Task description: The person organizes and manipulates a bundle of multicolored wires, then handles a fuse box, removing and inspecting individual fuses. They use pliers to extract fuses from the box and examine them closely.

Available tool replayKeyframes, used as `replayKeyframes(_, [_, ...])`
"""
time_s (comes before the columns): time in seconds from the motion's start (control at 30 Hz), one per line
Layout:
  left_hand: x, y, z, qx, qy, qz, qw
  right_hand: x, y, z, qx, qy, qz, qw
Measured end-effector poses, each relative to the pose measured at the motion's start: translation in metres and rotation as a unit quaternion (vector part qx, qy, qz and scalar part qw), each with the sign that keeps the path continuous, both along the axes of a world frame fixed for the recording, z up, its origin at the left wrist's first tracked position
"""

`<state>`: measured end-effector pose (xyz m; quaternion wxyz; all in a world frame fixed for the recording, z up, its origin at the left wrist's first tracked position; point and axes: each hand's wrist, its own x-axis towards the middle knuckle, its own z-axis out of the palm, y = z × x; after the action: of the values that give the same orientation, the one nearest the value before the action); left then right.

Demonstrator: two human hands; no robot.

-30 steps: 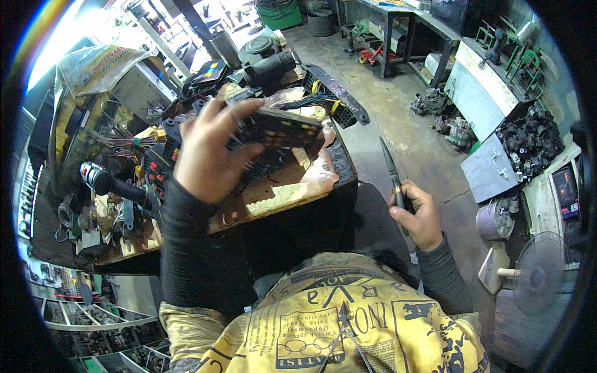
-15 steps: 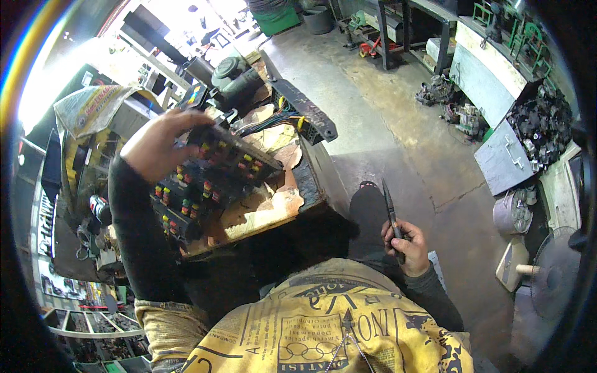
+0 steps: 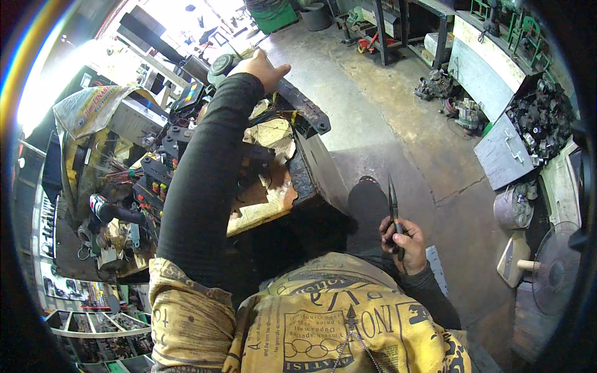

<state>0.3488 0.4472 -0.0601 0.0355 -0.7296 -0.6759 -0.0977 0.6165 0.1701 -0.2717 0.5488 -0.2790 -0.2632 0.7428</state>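
My left arm stretches across the workbench to its far end. There my left hand is beside a round grey-green canister, thumb spread from the fingers; the fingertips are partly hidden. Nothing shows in that hand. Lower right, my right hand grips dark long-nose pliers, their slim jaws pointing away from me. Black fuse boxes with red and yellow fuses lie on the bench, partly covered by my left forearm. A dark part lies right of the forearm on torn tan sheeting.
A long dark bar juts over the bench's right edge near some wires. Left stands a cloth-covered box. On the floor at right are motor-like parts, a pail and a fan. A metal-legged table stands farther back.
My left hand has left the fuse box and reached forward and right to the bench's far end. The fuse box now lies on the bench. My right hand still holds the pliers, nearly unmoved.
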Motion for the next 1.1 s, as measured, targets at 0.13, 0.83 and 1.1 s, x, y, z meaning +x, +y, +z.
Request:
replayKeyframes(0.13, [-0.011, 0.021, -0.026, -0.105, -0.027, 0.076, 0.991, 0.001, -0.005, -0.002, 0.005, 0.022, -0.007, 1.000])
replayKeyframes(0.83, [-0.046, -0.174, 0.029, -0.059, -0.475, -0.260, 0.838, -0.016, -0.006, 0.042, 0.142, -0.193, 0.051, 0.970])
replayKeyframes(1.1, [-0.081, -0.219, 0.018, -0.056, -0.569, -0.273, 0.774, -0.019, -0.017, 0.063, 0.152, -0.214, 0.051, 0.964])
